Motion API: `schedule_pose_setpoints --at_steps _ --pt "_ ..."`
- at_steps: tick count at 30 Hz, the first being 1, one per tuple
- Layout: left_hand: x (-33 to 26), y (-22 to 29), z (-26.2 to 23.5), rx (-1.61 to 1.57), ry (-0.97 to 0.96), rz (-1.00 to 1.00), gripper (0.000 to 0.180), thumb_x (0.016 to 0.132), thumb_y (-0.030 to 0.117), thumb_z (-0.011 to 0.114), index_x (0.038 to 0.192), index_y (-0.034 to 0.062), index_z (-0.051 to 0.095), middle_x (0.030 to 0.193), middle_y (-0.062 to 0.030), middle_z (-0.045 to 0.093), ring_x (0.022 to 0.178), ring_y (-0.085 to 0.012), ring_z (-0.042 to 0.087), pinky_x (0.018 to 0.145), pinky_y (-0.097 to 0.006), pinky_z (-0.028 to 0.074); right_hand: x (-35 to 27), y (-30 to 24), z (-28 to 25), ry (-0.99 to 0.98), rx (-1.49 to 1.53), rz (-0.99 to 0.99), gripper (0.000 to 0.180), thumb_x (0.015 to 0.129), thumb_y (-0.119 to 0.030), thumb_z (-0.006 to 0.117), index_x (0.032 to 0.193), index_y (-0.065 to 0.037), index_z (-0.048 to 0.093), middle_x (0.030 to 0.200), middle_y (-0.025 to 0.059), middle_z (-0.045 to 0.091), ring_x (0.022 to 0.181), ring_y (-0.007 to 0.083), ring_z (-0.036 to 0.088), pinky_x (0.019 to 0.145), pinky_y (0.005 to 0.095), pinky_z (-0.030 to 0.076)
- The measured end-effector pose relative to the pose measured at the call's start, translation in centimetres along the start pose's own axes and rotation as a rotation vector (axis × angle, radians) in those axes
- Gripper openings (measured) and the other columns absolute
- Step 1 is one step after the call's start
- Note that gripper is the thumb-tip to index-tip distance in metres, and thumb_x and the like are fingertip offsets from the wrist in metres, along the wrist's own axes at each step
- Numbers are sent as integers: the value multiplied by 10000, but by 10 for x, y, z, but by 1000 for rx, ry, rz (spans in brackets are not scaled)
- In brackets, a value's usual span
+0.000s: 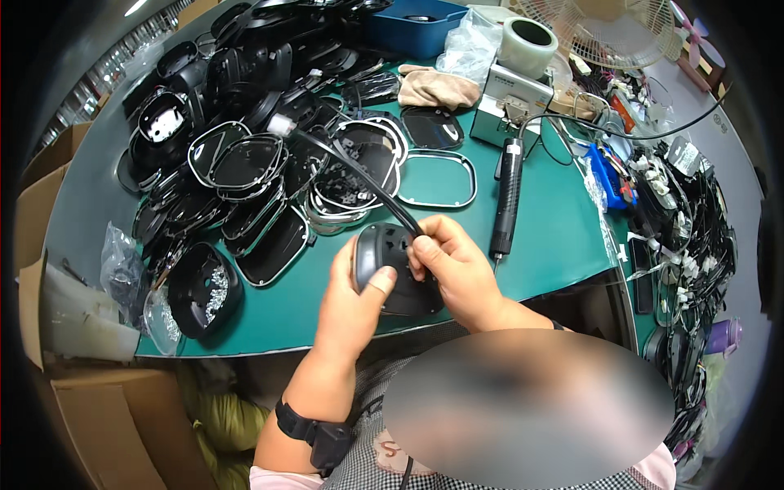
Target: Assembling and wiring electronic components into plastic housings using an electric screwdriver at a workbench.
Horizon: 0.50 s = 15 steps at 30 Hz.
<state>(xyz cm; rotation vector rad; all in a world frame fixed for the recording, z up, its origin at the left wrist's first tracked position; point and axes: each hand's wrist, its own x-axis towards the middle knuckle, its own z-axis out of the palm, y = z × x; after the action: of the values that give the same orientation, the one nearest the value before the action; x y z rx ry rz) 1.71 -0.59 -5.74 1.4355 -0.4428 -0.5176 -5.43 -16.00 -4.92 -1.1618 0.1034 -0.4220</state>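
Observation:
My left hand [347, 298] is closed round the side of a rounded black plastic housing [412, 294], its thumb pressed on the near face. Against the top of that housing, my right hand [461, 273] pinches a black cable [359, 170] between thumb and fingers. The cable runs up and left over the stacked parts and ends in a white connector [282, 124]. Where its lower end meets the housing is hidden by my fingers. To the right of my hands lies a black electric screwdriver [508, 196] on the green mat [555, 220].
Black frames and shells [245, 163] are heaped at the left and back. A black shell with small screws [208, 290] sits near the front left edge. Behind stand a blue bin [416, 28], a glove [437, 86] and a power box [510, 102]. Cables [674, 237] pile up right.

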Motion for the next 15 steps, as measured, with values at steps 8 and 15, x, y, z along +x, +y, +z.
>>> schedule_pose_setpoints --at_steps 8,15 --pt "-8 -20 -27 890 227 109 528 859 227 680 1327 43 519 1214 -229 553 1094 -415 593 974 -464 483 46 -47 4 -47 -10 -94 252 926 -190 669 1090 1 660 805 19 626 735 106 599 692 270 492" --pt "-8 2 -35 982 102 248 366 859 180 707 1190 51 619 1161 -118 557 1012 -273 588 824 -395 505 53 -101 13 -235 -1019 -356 221 866 -251 738 836 -32 734 652 56 655 597 115 608 557 279 481"
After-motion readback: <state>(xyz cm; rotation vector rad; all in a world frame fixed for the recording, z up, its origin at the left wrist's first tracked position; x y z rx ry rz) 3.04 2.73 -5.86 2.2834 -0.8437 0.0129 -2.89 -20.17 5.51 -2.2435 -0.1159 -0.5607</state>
